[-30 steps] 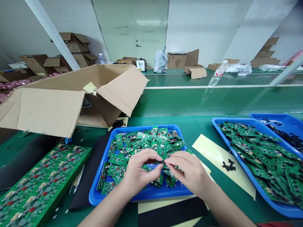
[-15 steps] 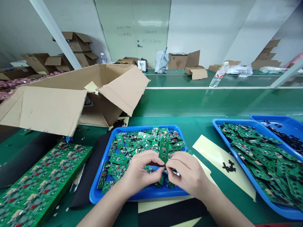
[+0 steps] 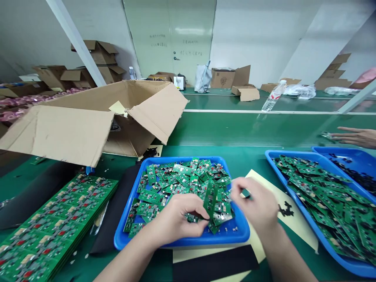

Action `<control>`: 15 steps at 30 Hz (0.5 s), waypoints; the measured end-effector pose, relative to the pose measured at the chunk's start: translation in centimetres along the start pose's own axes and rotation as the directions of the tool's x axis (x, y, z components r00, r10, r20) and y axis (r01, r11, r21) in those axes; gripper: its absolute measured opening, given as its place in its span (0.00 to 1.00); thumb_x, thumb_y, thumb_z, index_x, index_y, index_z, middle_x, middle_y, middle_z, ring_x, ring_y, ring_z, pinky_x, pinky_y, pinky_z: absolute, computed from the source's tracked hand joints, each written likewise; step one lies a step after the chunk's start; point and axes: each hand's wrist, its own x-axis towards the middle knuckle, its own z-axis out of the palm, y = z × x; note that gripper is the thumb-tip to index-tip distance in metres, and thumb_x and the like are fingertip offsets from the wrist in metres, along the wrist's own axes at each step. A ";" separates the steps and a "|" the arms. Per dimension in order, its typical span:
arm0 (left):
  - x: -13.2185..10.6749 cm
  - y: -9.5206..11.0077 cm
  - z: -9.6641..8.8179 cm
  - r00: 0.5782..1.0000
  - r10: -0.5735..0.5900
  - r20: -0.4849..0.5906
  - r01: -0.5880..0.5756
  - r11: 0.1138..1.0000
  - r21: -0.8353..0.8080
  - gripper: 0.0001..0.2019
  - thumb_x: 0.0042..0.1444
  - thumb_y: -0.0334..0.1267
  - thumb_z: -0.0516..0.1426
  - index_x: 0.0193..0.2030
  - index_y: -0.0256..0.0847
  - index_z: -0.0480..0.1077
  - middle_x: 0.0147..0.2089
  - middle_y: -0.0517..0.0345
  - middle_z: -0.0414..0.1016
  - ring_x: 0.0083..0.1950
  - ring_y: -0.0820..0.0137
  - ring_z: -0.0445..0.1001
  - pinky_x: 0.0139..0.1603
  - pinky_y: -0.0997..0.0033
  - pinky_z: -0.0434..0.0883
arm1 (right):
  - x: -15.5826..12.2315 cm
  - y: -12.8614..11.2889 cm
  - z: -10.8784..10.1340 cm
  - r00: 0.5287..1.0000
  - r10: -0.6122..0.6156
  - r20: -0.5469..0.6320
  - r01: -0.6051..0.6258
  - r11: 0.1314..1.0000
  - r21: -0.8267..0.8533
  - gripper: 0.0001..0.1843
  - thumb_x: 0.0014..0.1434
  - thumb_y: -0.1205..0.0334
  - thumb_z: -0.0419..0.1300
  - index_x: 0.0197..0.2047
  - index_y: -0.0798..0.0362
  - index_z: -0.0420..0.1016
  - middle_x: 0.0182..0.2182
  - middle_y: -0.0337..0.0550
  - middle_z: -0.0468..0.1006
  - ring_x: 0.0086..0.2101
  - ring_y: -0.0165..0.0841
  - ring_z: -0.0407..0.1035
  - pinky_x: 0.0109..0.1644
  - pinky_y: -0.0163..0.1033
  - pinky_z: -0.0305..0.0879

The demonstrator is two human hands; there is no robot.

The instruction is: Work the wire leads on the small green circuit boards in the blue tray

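Note:
Between thumb and fingers, my left hand (image 3: 183, 217) holds a small green circuit board (image 3: 210, 196) upright over the near part of a blue tray (image 3: 117, 237). Loose circuit boards (image 3: 149, 196) fill that tray in a jumbled heap. My right hand (image 3: 254, 201), smeared by motion, is apart from the board, above the tray's right rim. Its fingers look curled, but whether anything is in them is unclear. Just right of it, small black pieces (image 3: 285, 209) lie on a yellowish sheet (image 3: 296, 229).
Stacked circuit panels (image 3: 55, 227) lie at left, below an open cardboard box (image 3: 58, 131). At right are a second blue tray (image 3: 273, 164) of boards and another blue tray (image 3: 364, 158) with black parts. Another person's hand (image 3: 357, 137) reaches in there. A black strip (image 3: 216, 264) lies in front.
My right hand has left the board and moved right. My left hand keeps the board, which has shifted slightly right and down. Another person's hand has appeared at the right edge.

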 end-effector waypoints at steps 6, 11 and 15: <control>-0.1 0.8 0.2 0.995 -0.097 -0.013 0.095 0.987 -0.131 0.06 0.44 0.24 0.57 0.27 0.39 0.69 0.25 0.62 0.68 0.28 0.74 0.67 0.31 0.76 0.65 | 0.6 1.2 -0.7 0.880 0.469 0.076 -0.434 0.727 0.532 0.06 0.56 0.62 0.60 0.37 0.51 0.68 0.25 0.37 0.73 0.26 0.32 0.73 0.31 0.37 0.72; -0.3 0.7 0.3 0.983 -0.179 0.030 0.182 0.963 -0.198 0.06 0.42 0.27 0.60 0.27 0.39 0.68 0.28 0.61 0.68 0.29 0.75 0.66 0.30 0.76 0.64 | 0.0 0.2 0.7 0.783 0.452 0.428 -0.620 0.508 0.598 0.15 0.52 0.59 0.65 0.40 0.50 0.65 0.30 0.37 0.70 0.24 0.26 0.68 0.25 0.30 0.67; -0.5 0.4 0.9 0.970 -0.239 0.034 0.241 0.967 -0.082 0.05 0.44 0.29 0.59 0.27 0.39 0.66 0.28 0.62 0.68 0.29 0.75 0.65 0.29 0.76 0.65 | -0.2 0.2 1.3 0.711 0.530 0.461 -0.694 0.426 0.581 0.18 0.49 0.58 0.67 0.40 0.50 0.64 0.31 0.35 0.68 0.24 0.24 0.64 0.25 0.30 0.65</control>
